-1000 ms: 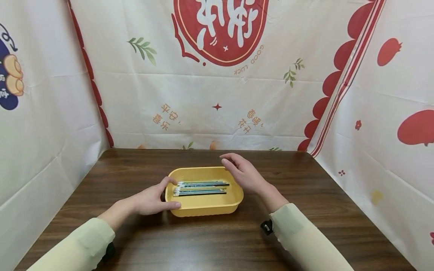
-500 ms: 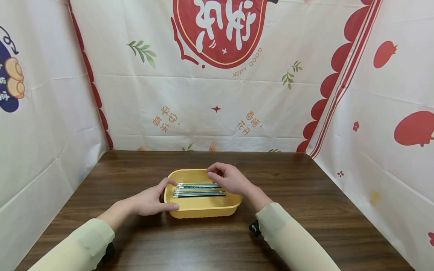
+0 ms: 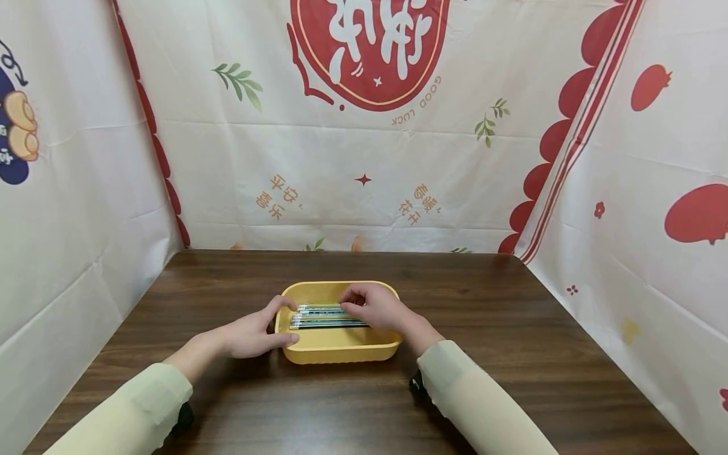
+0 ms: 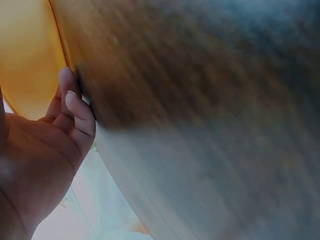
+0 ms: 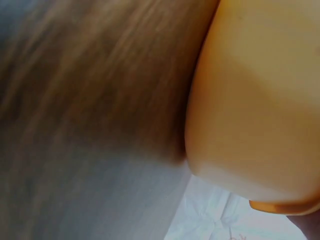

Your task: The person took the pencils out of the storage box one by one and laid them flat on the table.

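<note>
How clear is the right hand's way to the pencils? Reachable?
Probably yes: the right hand is over the open yellow tray, at or near the pencils; the left hand, at the other end, leaves that side free.

A yellow plastic tray (image 3: 341,356), oblong with rounded corners, sits upright below the centre of the head view, the left hand (image 3: 256,332) gripping its left end. Inside, several slim pencils (image 3: 321,313) in black, blue-green and yellowish tones lie flat, side by side, running left to right. Their pale eraser ends line up roughly at left; the fingers (image 3: 348,308) of the right hand (image 3: 381,309) cover their right ends.
</note>
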Motion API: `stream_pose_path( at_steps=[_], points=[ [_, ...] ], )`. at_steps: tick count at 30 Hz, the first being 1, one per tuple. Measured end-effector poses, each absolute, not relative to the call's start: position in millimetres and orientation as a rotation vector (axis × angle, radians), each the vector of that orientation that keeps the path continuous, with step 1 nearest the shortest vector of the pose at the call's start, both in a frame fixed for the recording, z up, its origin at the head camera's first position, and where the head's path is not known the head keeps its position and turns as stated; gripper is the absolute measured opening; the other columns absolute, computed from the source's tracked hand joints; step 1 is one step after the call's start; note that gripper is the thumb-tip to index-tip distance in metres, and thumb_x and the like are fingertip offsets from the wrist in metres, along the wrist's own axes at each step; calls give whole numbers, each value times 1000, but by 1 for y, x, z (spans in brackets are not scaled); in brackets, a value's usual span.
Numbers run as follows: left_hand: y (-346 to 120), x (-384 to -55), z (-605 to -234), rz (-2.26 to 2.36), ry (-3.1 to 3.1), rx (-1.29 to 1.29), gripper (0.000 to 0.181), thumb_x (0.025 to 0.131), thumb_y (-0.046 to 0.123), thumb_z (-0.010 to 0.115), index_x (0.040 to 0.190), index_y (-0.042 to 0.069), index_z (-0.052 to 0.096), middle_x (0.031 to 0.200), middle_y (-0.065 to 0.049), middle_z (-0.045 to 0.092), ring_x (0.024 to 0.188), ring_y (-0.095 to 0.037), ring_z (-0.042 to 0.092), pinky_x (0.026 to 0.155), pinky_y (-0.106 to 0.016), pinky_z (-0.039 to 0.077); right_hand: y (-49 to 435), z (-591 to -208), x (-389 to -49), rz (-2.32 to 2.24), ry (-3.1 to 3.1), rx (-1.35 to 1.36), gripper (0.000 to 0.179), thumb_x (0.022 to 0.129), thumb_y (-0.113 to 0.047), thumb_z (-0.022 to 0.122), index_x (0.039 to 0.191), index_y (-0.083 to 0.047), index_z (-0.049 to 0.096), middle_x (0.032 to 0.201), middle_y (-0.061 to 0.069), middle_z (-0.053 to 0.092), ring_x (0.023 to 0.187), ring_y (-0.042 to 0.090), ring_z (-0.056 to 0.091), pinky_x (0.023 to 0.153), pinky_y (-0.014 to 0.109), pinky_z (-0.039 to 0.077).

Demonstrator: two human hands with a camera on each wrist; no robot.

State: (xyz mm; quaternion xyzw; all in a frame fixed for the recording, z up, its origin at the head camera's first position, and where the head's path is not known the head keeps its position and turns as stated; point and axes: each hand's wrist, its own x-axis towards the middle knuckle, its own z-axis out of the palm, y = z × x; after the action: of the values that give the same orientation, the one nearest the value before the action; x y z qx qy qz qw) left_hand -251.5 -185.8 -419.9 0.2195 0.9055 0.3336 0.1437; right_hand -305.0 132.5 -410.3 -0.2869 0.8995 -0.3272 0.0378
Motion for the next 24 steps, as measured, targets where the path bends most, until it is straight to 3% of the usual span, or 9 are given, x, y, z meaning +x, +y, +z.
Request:
stream_pose_path(
  at_steps=[8,16,24],
  points=[
    [-188,-254,-421,1046,2536,660,56,107,45,69,147,23,36,96,-5,66,79,-21,64,79,-39,49,131,-412,-308,-879,2709,-886,6,103,-12,77,108,-15,79,100,-5,75,87,9,62,81,27,54],
    [-189,-255,-422,1072,2511,650,56,108,45,69,147,23,36,97,-4,66,81,-22,64,76,-39,50,129,-410,-306,-799,2717,-889,9,101,-10,78,99,-18,80,94,-7,72,83,11,58,77,26,49],
    [-188,-256,-422,1072,2517,632,57,107,45,70,148,25,37,99,-6,65,81,-22,63,77,-40,49,128,-411,-306,-691,2727,-947,9,100,-10,80,97,-19,82,94,-8,74,87,10,60,85,30,53]
  ],
)
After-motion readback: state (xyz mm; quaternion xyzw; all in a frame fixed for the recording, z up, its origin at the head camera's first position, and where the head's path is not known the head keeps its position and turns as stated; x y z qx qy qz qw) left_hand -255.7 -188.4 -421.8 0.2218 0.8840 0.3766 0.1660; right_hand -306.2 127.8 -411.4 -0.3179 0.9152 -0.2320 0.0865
